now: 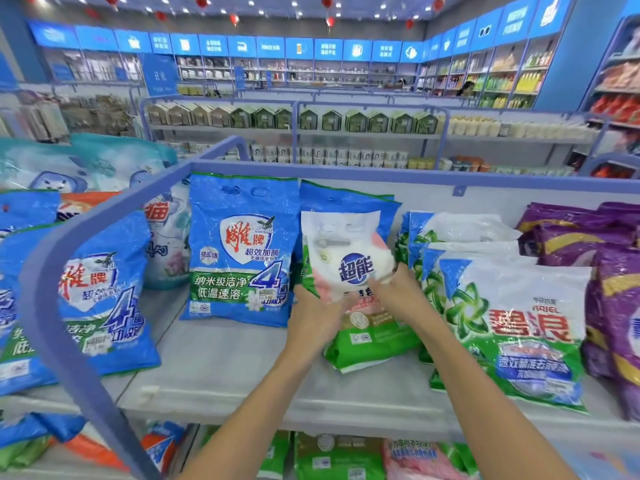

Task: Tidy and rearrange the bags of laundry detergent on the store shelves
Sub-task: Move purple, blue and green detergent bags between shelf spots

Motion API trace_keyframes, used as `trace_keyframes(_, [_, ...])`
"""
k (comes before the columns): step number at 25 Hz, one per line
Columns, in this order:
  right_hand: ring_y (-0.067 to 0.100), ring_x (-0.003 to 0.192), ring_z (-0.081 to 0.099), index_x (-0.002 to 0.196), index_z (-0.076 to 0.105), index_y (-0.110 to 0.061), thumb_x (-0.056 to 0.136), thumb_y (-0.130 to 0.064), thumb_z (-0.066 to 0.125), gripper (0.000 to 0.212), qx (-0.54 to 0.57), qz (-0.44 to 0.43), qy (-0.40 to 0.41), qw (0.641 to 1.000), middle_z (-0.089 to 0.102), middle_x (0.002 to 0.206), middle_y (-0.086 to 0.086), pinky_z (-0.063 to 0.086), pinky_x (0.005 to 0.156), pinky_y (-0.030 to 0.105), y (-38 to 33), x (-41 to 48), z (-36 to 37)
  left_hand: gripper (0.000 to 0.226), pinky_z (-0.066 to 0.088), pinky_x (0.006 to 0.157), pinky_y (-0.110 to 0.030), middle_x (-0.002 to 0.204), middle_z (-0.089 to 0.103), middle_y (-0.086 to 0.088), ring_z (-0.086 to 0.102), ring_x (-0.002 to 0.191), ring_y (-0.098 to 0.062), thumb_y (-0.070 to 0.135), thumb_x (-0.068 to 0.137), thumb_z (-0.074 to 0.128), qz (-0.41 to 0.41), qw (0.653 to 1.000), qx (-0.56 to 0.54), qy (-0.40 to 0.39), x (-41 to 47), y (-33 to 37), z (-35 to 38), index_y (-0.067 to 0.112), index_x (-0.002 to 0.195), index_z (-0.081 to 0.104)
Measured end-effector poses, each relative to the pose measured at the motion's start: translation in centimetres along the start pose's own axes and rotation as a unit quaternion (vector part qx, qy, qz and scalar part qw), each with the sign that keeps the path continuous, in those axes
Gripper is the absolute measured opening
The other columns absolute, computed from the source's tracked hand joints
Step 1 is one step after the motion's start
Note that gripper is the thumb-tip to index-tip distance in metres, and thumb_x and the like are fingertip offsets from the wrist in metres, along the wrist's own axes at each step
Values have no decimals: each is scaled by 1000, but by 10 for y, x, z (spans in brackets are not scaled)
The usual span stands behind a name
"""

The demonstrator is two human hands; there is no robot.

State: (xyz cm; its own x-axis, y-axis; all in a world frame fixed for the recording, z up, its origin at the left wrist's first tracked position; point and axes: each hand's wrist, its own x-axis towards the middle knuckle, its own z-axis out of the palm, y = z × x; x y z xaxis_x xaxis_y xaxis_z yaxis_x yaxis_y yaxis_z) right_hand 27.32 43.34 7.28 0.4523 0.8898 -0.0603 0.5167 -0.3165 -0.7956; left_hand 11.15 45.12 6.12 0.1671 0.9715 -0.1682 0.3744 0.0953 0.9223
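Gripping the small white bag (pixel 346 251) low down with left hand (pixel 313 318) and right hand (pixel 398 292), fingers of both curling round it, holding it upright over a slumped green bag (pixel 370 344) on the shelf (pixel 221 368). Seeming partway through tidying: blue bag (pixel 239 247) standing at left, green-and-white bags (pixel 502 327) leaning in a row at right, purple bags (pixel 609 289) beyond, green bag awaiting straightening

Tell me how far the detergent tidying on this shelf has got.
Done, apparently: the blue bag stands upright facing out, and the Ariel bags and purple bags sit in rows to the right. In hand: left hand and right hand both hold the white bag in the middle gap, not yet set down. Remaining: a green bag lies slumped beneath it and probably needs standing up.
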Motion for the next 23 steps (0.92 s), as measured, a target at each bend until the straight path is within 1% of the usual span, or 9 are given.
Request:
trace_keyframes(3, [19, 109, 53, 115, 49, -10, 86, -52, 74, 57, 142, 54, -4, 988, 55, 105, -4, 40, 91, 30, -20, -8, -7, 100, 53, 98, -38, 122, 65, 8, 66, 110, -15, 25, 48, 99, 12, 997, -78, -14, 0, -11, 1, 20, 130, 42])
trace_keyframes(6, [19, 97, 64, 111, 65, -6, 85, -49, 76, 51, 247, 58, 8, 967, 68, 113, 5, 47, 84, 32, -36, -17, -14, 72, 62, 81, -38, 107, 77, 0, 76, 89, -14, -12, 57, 87, 32, 986, -160, -22, -5, -10, -11, 24, 112, 57])
trace_keyframes(9, [30, 92, 74, 113, 71, -12, 85, -39, 76, 39, 359, 49, -77, 929, 77, 107, 11, 60, 84, 41, -60, -37, -25, 78, 63, 76, -41, 101, 79, 2, 77, 86, -16, -25, 61, 78, 72, 967, -240, -45, -15, -2, -40, 28, 116, 61])
trace_keyframes(11, [31, 92, 75, 107, 75, -11, 88, -27, 73, 25, 453, 20, -112, 884, 78, 104, 13, 60, 86, 51, -76, -50, -33, 88, 61, 85, -48, 112, 77, -3, 75, 100, -28, -15, 61, 83, 109, 952, -277, -71, -19, 3, -61, 26, 134, 56])
trace_keyframes(13, [35, 100, 74, 112, 75, -9, 87, -24, 72, 29, 482, -4, -142, 864, 76, 110, 16, 57, 89, 58, -89, -64, -37, 75, 60, 88, -49, 119, 75, -6, 72, 106, -32, 15, 67, 89, 147, 937, -298, -111, -25, 15, -79, 22, 135, 58])
trace_keyframes(15, [37, 105, 73, 116, 72, -6, 87, -23, 72, 33, 484, -21, -152, 861, 75, 114, 18, 57, 91, 57, -103, -81, -36, 61, 55, 97, -51, 122, 74, -9, 71, 112, -31, 43, 76, 82, 156, 922, -324, -145, -33, 31, -90, 19, 130, 64])
trace_keyframes(17, [36, 102, 73, 117, 70, -6, 89, -23, 72, 33, 481, -59, -125, 866, 75, 112, 18, 60, 88, 52, -110, -91, -34, 53, 55, 98, -51, 119, 75, -9, 72, 110, -29, 45, 82, 75, 160, 920, -336, -121, -40, 39, -97, 17, 126, 66])
trace_keyframes(21, [33, 105, 73, 130, 63, -9, 91, -31, 71, 46, 457, -85, -57, 883, 76, 115, 14, 62, 85, 46, -102, -98, -34, 84, 58, 93, -50, 112, 78, -3, 75, 101, -25, 73, 65, 73, 116, 954, -260, -96, -55, 30, -109, 20, 130, 63])
trace_keyframes(23, [31, 103, 74, 123, 69, -8, 92, -32, 72, 39, 432, -44, -24, 901, 77, 110, 13, 62, 84, 46, -97, -104, -30, 80, 58, 93, -49, 110, 78, -1, 76, 100, -24, 83, 67, 56, 78, 958, -242, -133, -66, 23, -113, 25, 121, 68])
